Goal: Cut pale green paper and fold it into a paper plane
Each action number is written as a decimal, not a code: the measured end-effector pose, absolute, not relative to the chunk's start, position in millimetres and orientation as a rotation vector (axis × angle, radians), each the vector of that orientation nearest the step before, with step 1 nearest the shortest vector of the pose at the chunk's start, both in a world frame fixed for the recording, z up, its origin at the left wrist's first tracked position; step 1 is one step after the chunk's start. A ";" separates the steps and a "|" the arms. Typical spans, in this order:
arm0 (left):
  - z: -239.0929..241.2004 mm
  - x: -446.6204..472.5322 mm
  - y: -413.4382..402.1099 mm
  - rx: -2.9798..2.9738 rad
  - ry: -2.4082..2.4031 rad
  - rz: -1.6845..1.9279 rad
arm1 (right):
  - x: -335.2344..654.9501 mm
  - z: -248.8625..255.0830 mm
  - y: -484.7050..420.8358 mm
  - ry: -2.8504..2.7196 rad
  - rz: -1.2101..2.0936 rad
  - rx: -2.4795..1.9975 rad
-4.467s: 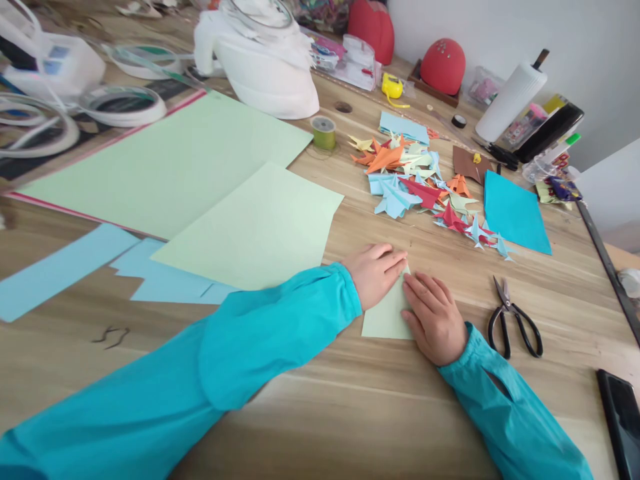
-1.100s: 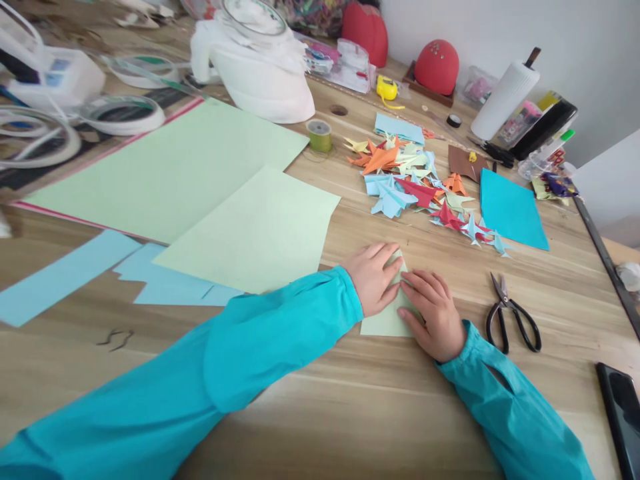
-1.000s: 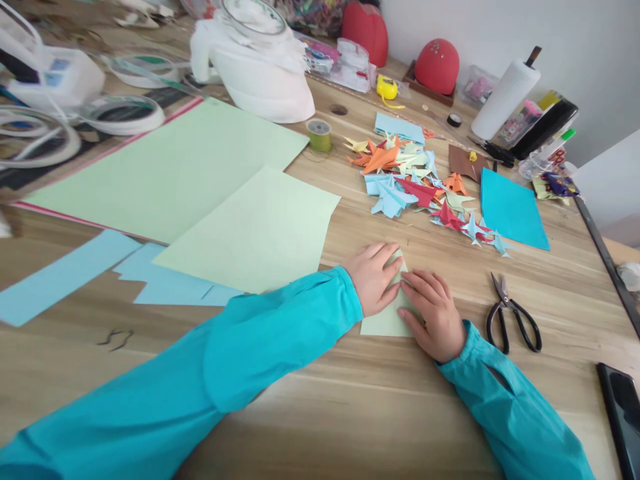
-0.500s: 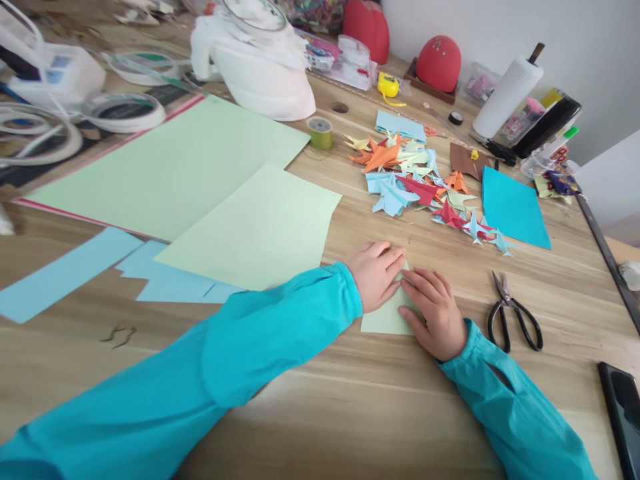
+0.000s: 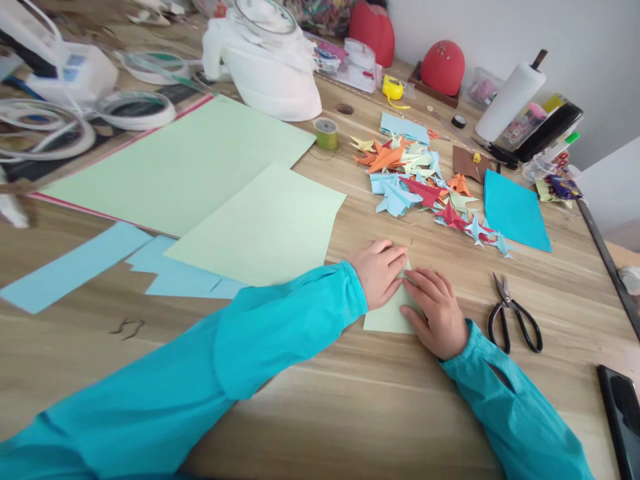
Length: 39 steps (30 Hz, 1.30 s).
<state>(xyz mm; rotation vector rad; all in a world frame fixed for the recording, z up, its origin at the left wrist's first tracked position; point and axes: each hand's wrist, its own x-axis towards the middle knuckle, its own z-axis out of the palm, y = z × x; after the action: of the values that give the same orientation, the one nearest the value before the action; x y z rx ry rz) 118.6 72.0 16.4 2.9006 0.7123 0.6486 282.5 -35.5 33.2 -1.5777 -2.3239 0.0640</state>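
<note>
A small sheet of pale green paper lies on the wooden table under both hands, its top narrowing to a point. My left hand is closed on its upper left part, fingers bunched near the pointed tip and covering the fold there. On its right side rests my right hand, open, with the fingers stretched over the paper and the thumb apart. Black-handled scissors lie to the right of that hand, blades a little apart. Beyond the hands is a pile of folded paper shapes in blue, orange, red and pale green.
Large pale green sheets and blue paper strips lie at left. A thread spool, a yellow tape measure and a bright blue square stack stand farther back. A phone is at the right edge.
The view has shifted slightly, so the table items at left appear a little farther right. Both hands keep nearly the same hold on the paper.
</note>
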 end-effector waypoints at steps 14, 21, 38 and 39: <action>24.6 121.2 65.7 2.915 0.769 0.578 | 283.1 32.1 -32.6 -2.215 0.129 -1.534; 25.1 122.4 64.7 2.989 0.753 0.494 | 275.9 40.7 -20.7 -2.226 -0.019 -1.784; 22.2 127.7 63.2 3.075 0.777 0.471 | 258.5 45.1 -27.9 -2.492 -0.403 -1.923; 21.7 127.5 63.3 3.081 0.773 0.486 | 259.5 43.3 -33.1 -2.467 -0.412 -1.916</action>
<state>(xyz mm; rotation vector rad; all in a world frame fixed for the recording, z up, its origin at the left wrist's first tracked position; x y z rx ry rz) 127.5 63.3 21.7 3.0809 0.7733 0.4859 259.5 -33.1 43.3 -1.9156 -2.4667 -0.4120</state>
